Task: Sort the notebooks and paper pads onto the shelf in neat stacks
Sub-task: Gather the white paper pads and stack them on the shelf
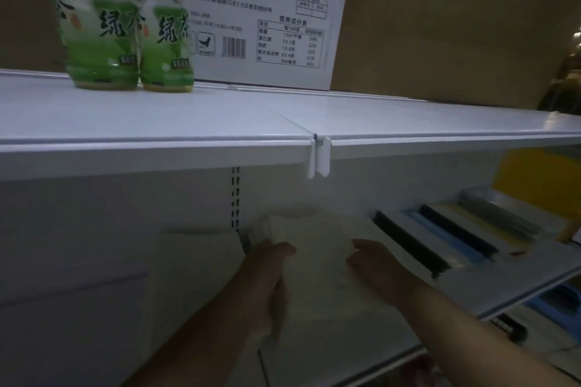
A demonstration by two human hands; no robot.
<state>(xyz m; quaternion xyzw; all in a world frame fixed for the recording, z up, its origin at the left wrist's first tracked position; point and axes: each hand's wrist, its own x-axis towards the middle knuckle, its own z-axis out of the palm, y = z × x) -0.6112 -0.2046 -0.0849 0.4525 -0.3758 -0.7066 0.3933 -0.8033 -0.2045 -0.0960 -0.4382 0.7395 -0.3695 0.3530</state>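
A white pad (311, 237) is held at the lower shelf (503, 286). The left hand (267, 270) grips its left edge and the right hand (374, 261) its right edge. Right of the pad lie overlapping notebooks (440, 239). Above it, the upper shelf (188, 116) carries two green bottles (125, 31).

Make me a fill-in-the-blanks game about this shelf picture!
The top shelf carries ____ green bottles. The left hand and right hand hold a paper pad coloured ____. The notebooks with dark spines lie to the ____ of the hands.
Missing words: two, white, right.
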